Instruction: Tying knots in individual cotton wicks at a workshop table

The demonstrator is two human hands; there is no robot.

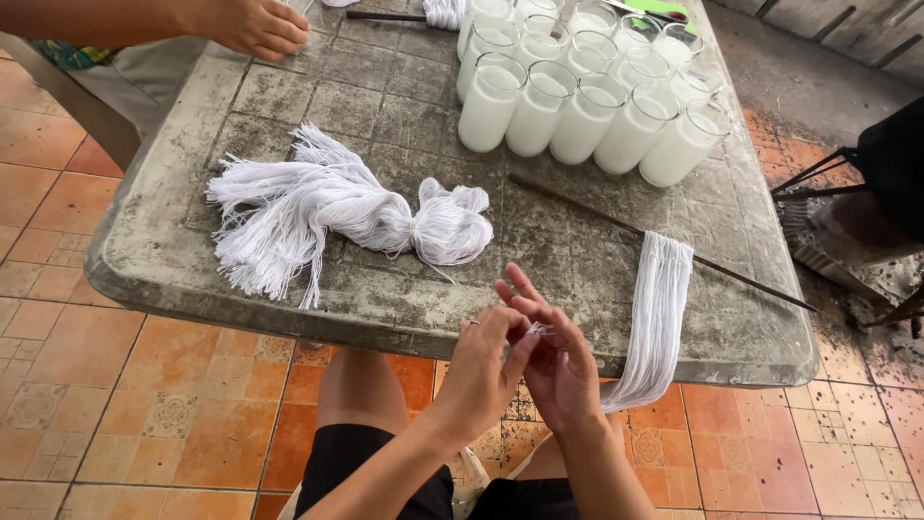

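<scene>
My left hand and my right hand meet just in front of the table's near edge, fingertips pinching a thin white string between them. To their right a flat band of white strings hangs over a long dark rod and drapes off the table edge. A loose bundle of white string, knotted near its right end, lies on the worn grey table to the left of my hands.
Several glasses filled with white wax stand in rows at the table's back right. Another person's hand rests on the far left corner. Orange floor tiles lie below, and dark objects stand at the right.
</scene>
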